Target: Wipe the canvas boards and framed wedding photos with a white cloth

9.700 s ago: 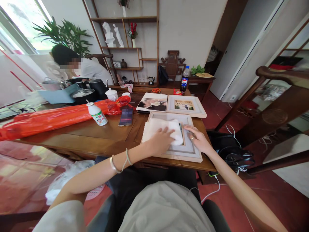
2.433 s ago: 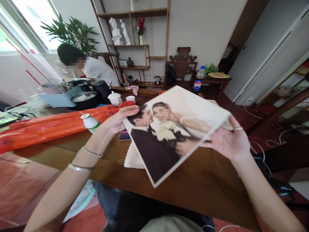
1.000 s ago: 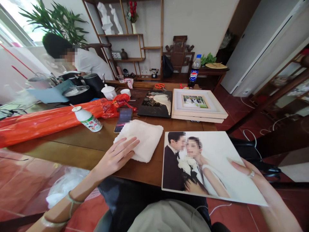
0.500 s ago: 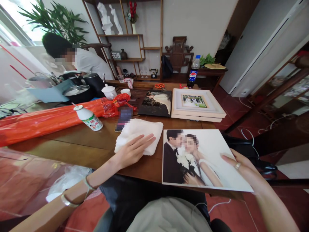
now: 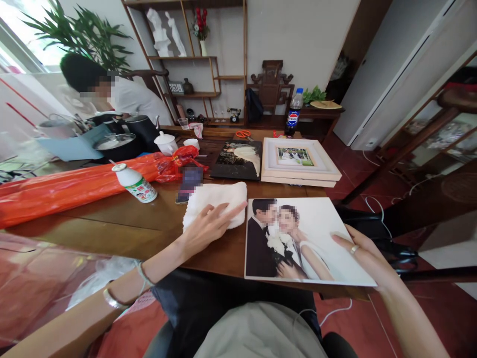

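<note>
A large wedding photo print lies flat at the near right edge of the wooden table. My right hand grips its right edge, thumb on top of the picture. My left hand rests with fingers spread on a folded white cloth, just left of the print.
Behind lie a dark photo print and stacked white picture frames. A phone, a small white bottle and a long orange plastic bag lie to the left. Another person sits at the far left by pots.
The print has slid left and further onto the table under my right hand. My left hand has shifted rightwards across the white cloth, toward the print.
</note>
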`<control>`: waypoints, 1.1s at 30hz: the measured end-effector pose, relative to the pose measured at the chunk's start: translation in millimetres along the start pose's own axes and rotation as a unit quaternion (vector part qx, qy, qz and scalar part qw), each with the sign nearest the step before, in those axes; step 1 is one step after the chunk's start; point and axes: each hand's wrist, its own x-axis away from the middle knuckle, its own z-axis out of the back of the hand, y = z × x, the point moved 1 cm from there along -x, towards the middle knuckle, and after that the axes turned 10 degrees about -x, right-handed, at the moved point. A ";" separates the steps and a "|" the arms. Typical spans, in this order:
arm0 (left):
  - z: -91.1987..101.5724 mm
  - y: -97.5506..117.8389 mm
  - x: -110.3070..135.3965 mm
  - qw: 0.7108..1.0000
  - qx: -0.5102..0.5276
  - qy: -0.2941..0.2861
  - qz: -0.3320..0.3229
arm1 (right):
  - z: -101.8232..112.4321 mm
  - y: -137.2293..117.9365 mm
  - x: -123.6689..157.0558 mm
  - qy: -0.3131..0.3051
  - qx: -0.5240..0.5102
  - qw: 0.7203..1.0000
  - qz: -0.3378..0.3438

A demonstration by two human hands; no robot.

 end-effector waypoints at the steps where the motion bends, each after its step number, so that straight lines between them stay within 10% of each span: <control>1: -0.2 -1.6 0.4 1.000 0.002 0.019 0.007 | -2.0 0.4 0.6 0.010 0.005 1.000 0.008; 10: 9.6 -15.2 16.3 0.971 0.018 0.189 0.146 | -12.5 15.2 -8.4 0.058 0.154 0.979 0.120; 21: 13.6 12.5 3.8 0.900 0.262 0.081 0.340 | -47.5 -9.8 -5.7 0.078 0.513 0.844 0.133; 27: 15.5 13.8 -1.0 0.970 0.162 0.086 0.157 | -58.7 -17.3 -2.1 0.084 0.610 0.775 0.142; 33: 2.0 26.8 -1.6 0.977 0.158 0.043 0.135 | -49.1 -13.2 -24.8 0.081 0.445 0.833 0.320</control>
